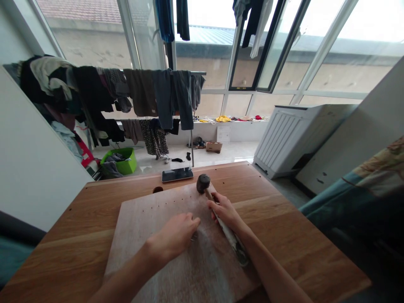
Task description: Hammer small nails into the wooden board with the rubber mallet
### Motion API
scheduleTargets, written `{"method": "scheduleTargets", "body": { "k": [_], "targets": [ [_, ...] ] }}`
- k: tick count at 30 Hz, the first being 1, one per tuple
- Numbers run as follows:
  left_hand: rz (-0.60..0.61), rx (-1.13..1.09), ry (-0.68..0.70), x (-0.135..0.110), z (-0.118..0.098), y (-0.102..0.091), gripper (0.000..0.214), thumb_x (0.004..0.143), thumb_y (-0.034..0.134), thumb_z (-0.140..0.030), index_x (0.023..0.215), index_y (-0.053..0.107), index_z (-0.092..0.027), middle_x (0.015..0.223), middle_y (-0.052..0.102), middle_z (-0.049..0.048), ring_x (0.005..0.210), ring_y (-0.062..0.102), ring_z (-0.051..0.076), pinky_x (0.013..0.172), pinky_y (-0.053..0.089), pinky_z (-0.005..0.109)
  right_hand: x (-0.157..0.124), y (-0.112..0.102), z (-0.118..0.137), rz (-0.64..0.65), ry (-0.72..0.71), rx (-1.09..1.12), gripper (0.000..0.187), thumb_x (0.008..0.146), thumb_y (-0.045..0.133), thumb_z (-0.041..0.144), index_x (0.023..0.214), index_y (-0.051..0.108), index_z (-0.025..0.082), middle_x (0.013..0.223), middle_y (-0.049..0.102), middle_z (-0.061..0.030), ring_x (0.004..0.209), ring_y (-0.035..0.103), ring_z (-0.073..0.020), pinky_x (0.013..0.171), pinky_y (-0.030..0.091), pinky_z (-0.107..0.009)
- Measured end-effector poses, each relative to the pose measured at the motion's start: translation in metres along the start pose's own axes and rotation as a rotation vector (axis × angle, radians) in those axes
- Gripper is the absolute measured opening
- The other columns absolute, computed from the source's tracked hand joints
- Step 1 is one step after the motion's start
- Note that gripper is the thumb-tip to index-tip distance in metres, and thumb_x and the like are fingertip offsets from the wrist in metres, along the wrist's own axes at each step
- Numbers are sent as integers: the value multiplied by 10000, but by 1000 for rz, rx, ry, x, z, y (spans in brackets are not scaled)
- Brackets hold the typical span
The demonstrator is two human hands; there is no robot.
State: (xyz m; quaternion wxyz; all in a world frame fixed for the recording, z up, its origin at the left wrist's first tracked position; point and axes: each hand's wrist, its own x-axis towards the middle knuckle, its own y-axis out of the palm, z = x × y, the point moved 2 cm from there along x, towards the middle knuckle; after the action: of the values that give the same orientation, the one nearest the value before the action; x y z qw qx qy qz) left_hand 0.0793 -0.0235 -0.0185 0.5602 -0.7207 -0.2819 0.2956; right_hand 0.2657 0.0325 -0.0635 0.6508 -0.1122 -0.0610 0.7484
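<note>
our right hand (224, 210) grips the mallet (203, 183), head at the far edge of the board (142, 227); our left hand (176, 233) curls mid-board, pinch unclear, so a swing might catch fingers.

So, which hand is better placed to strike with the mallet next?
Right, probably. The right hand grips the mallet by its handle, with the head near the far edge of the board. The left hand rests on the board with fingers curled down; anything it holds is hidden.
</note>
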Motion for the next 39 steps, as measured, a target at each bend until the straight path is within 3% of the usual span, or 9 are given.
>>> {"method": "scheduleTargets", "body": {
  "k": [5, 14, 19, 23, 26, 31, 35, 39],
  "targets": [
    [-1, -30, 84, 1, -11, -11, 253, 821, 474, -4, 852, 620, -208, 892, 693, 49, 792, 678, 227, 646, 466, 304, 2, -1, -2, 3, 9, 12, 194, 781, 594, 348, 918, 610, 212, 579, 615, 51, 397, 541, -133, 349, 421, -221],
    [-6, -138, 162, 1, -3, -14, 288, 789, 521, 29, 810, 628, -238, 826, 703, 4, 764, 676, 197, 614, 408, 276, -1, -1, 5, -2, 4, 38, 236, 770, 591, 362, 936, 604, 194, 642, 616, 45, 411, 548, -125, 349, 434, -225],
    [-48, -176, 137, 3, 1, -26, 220, 845, 563, -38, 865, 674, -227, 859, 719, 8, 789, 680, 193, 641, 424, 269, -3, 1, 6, -26, 26, 22, 173, 782, 559, 366, 835, 581, 203, 479, 546, 69, 355, 489, -115, 336, 419, -209],
    [-232, -245, 55, 25, 22, -33, 167, 895, 561, -126, 894, 710, -201, 901, 702, 33, 809, 659, 177, 714, 452, 265, -3, 1, 6, -99, 43, 1, 146, 784, 530, 358, 763, 542, 214, 413, 516, 74, 328, 465, -108, 324, 392, -189],
    [-386, -281, -74, 52, 45, -24, 175, 902, 547, -137, 908, 718, -172, 927, 673, 55, 778, 642, 167, 716, 460, 265, -3, 0, 7, -144, 49, -9, 151, 791, 510, 360, 753, 534, 215, 417, 532, 64, 337, 488, -115, 333, 401, -191],
    [-392, -318, -104, 84, 63, -6, 196, 806, 572, -47, 868, 724, -154, 901, 663, 54, 771, 644, 169, 711, 467, 252, -4, -1, 8, -173, 32, -43, 163, 796, 523, 366, 792, 577, 212, 412, 539, 64, 329, 499, -124, 342, 408, -201],
    [-404, -376, -50, 92, 61, -5, 197, 783, 567, -41, 826, 729, -143, 832, 650, 43, 731, 634, 159, 690, 462, 242, -5, 0, 10, -174, 20, -53, 200, 800, 530, 377, 857, 614, 205, 417, 541, 66, 336, 516, -136, 345, 414, -209],
    [-395, -414, -25, 94, 60, -2, 193, 787, 559, -57, 811, 732, -139, 811, 667, 45, 732, 639, 167, 687, 461, 246, -6, -1, 12, -173, 19, -51, 183, 798, 527, 378, 802, 595, 208, 412, 539, 64, 326, 504, -130, 338, 402, -208]
  ]
}}
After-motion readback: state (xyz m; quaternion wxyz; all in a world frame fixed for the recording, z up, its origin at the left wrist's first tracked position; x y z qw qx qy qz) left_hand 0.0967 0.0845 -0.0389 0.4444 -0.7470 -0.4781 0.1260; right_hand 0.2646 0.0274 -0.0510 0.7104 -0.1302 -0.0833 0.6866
